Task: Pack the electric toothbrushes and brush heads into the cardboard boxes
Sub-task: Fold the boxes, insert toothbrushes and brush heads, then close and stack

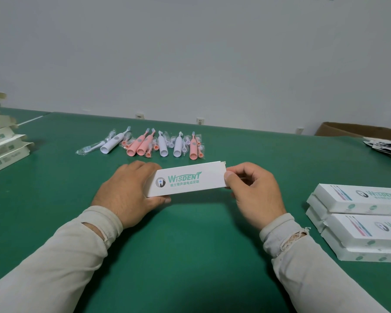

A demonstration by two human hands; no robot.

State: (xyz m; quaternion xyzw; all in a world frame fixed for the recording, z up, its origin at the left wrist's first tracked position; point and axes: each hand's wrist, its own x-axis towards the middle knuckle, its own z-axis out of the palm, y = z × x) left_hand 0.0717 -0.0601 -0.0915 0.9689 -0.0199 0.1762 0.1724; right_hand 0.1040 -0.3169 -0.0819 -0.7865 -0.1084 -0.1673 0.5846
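- Hands hold one white Wisdent toothbrush box (187, 182) between them, lengthwise, just above the green table (190, 245), logo face toward the camera.
- Left hand (127, 190) grips the box's left end, fingers wrapped behind it and thumb underneath.
- Right hand (253, 193) pinches the right end, thumb on the front face and fingers curled behind, where a flap edge shows at the top corner.
- Beyond the box lies a row of electric toothbrushes (145, 144), white and pink, handles pointing toward the person, with brush heads in clear plastic sleeves (87, 150) among them.
- At the right, near the table edge, sit stacked closed boxes (359, 222) of the same brand.
- At the left edge stands a pile of boxes with open flaps (2, 145).
- Far right: a heap of dark leaflets or packets (388, 147), too blurred to tell which, in front of a brown carton (348, 129).
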